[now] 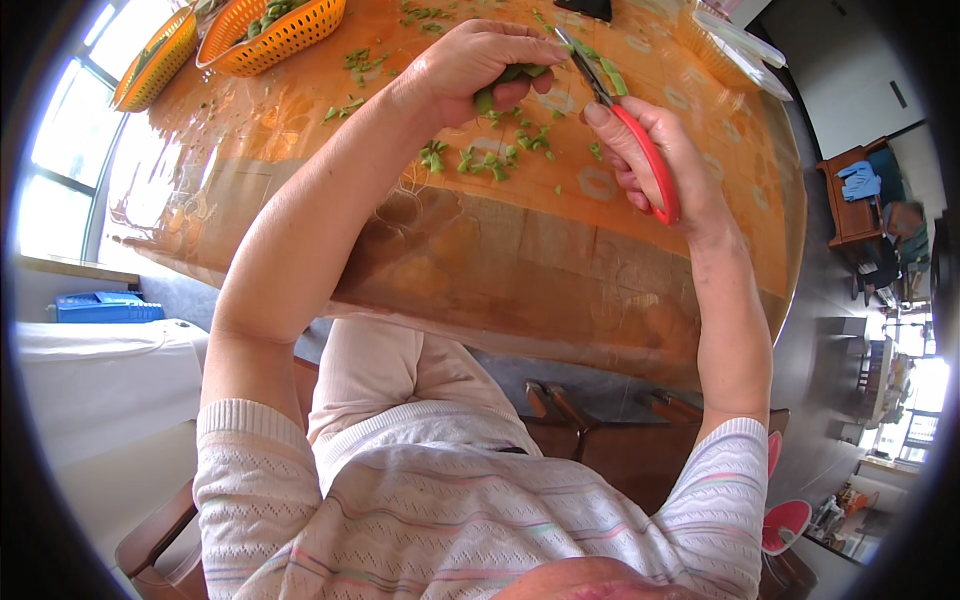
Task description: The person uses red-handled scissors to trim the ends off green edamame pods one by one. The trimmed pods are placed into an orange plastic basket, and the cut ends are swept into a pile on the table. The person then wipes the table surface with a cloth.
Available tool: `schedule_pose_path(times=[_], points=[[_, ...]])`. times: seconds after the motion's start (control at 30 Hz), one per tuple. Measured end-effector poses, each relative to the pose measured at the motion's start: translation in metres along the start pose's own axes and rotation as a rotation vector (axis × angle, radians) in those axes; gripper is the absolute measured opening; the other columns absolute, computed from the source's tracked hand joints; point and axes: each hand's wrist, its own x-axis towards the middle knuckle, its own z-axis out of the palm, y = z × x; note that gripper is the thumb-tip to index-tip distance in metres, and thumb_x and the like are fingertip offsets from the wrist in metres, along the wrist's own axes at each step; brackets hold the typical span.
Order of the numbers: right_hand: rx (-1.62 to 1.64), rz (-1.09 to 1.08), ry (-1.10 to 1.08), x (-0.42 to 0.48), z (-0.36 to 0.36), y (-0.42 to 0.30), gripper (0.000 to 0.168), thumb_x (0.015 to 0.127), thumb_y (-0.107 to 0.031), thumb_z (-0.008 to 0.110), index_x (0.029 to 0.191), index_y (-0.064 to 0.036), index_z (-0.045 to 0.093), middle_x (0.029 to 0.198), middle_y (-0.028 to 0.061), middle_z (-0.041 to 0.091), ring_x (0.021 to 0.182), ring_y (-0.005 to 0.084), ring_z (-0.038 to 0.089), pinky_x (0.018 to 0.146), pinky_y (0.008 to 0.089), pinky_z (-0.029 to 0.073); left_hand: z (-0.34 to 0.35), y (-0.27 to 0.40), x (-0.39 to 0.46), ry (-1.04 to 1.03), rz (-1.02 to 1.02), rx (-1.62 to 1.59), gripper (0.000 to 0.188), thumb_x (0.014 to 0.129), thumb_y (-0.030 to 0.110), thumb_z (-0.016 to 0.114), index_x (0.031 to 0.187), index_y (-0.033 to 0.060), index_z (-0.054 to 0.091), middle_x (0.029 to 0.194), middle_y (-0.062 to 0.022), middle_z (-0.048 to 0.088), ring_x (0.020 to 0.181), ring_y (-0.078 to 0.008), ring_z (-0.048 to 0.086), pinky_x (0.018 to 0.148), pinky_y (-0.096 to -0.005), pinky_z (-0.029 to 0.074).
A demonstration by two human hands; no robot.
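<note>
My left hand (487, 71) is closed around several green pods (495, 88), partly hidden by the fingers. In my right hand (667, 142) is a pair of scissors (651, 161) with red handles. Its metal blades point up and to the left, with the tips close beside my left thumb and forefinger. Whether the blades touch a pod is too small to tell. Beyond the blades is another green pod piece (613, 76). Below both hands, small green trimmings (491, 161) are scattered over the orange patterned tablecloth (600, 184).
An orange perforated plastic basket (274, 41) holding green pods stands at the upper left, beside a second basket (161, 64). A dark object (585, 7) lies at the far edge of view. Clear plastic containers (724, 49) sit at the upper right. Wooden chairs (600, 450) stand by the table's near edge.
</note>
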Motion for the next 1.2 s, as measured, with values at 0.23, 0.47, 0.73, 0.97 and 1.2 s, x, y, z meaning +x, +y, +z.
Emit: schedule_pose_path(times=[0.23, 0.47, 0.73, 0.97, 1.2], points=[[0.135, -0.033, 0.091, 0.003, -0.012, 0.004, 0.040, 0.089, -0.046, 0.057, 0.088, -0.005, 0.055, 0.059, -0.0064, 0.037, 0.044, 0.0007, 0.031, 0.036, 0.0171, 0.027, 0.000, 0.009, 0.000, 0.074, -0.084, -0.125, 0.015, 0.087, 0.016, 0.058, 0.092, 0.0018, 0.059, 0.070, -0.0042, 0.056, 0.045, -0.0051, 0.040, 0.039, -0.0190, 0.030], [0.297, -0.122, 0.256, 0.004, -0.034, -0.004, 0.042, 0.090, -0.042, 0.055, 0.101, -0.001, 0.054, 0.060, -0.0056, 0.038, 0.044, 0.0003, 0.031, 0.037, 0.0174, 0.026, -0.017, 0.022, 0.044, 0.068, -0.049, 0.561, 0.017, 0.084, 0.017, 0.063, 0.094, 0.0034, 0.062, 0.072, -0.0026, 0.059, 0.053, -0.0075, 0.046, 0.046, -0.0225, 0.035], [0.275, -0.111, 0.264, 0.008, -0.035, 0.002, 0.041, 0.089, -0.041, 0.058, 0.100, -0.002, 0.054, 0.059, -0.0054, 0.037, 0.044, 0.0007, 0.031, 0.037, 0.0182, 0.026, 0.015, 0.015, 0.127, -0.054, -0.087, 1.569, 0.019, 0.075, 0.016, 0.068, 0.086, 0.0006, 0.065, 0.072, -0.0112, 0.063, 0.070, -0.0240, 0.060, 0.062, -0.0372, 0.048], [0.089, -0.152, 0.174, 0.012, -0.040, 0.011, 0.043, 0.086, -0.047, 0.060, 0.093, -0.004, 0.058, 0.061, -0.0052, 0.040, 0.045, 0.0011, 0.035, 0.038, 0.0180, 0.027, -0.019, 0.021, 0.089, -0.063, 0.165, 1.002, 0.027, 0.076, 0.021, 0.072, 0.093, 0.0009, 0.066, 0.067, -0.0048, 0.061, 0.057, -0.0160, 0.056, 0.052, -0.0287, 0.044], [-0.167, -0.232, 0.131, 0.001, -0.019, -0.004, 0.037, 0.088, -0.036, 0.062, 0.089, 0.001, 0.058, 0.072, -0.0028, 0.048, 0.066, 0.0035, 0.042, 0.060, 0.0203, 0.036, -0.009, 0.017, 0.017, -0.012, 0.090, 0.430, 0.020, 0.086, 0.022, 0.063, 0.093, 0.0022, 0.063, 0.078, -0.0029, 0.065, 0.045, -0.0022, 0.039, 0.040, -0.0174, 0.029]])
